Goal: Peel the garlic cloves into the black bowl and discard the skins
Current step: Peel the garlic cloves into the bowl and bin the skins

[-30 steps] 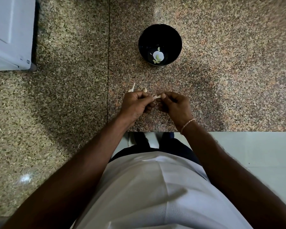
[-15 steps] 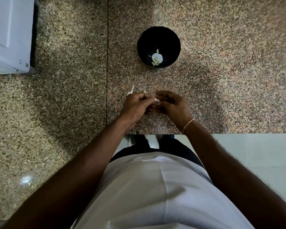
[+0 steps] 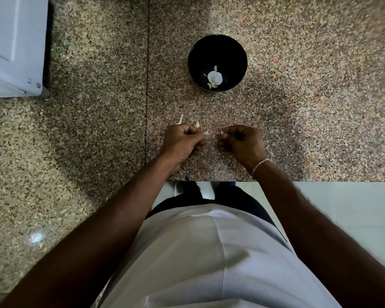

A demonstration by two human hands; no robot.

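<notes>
The two hands, which were pressed together over one clove half a second ago, have drawn apart, and a strip of bare granite bench (image 3: 298, 130) now shows between them; the black bowl (image 3: 236, 52) stands where it stood, well beyond the hands. At far left one white appliance (image 3: 11, 45) sits on the bench, cut by the frame edge. Moving right, two pale bits of garlic lie on the bench just beyond the left knuckles: one thin stalk-like skin piece (image 3: 180, 120) and one small clove (image 3: 196, 123). The left hand (image 3: 182, 144) is curled, its grip clamped on a pale garlic piece (image 3: 205, 133) whose tip pokes out between thumb and forefinger. Just across the gap, the right hand (image 3: 242, 143) is likewise curled, thumb and forefinger pinching one small pale scrap (image 3: 221, 132); whether this is skin or clove cannot be told. One thin bracelet (image 3: 260, 165) circles the right wrist. In the bowl lie about three peeled cloves (image 3: 213, 80) beside a bright white spot, though the exact count is hard to make out at this size
</notes>
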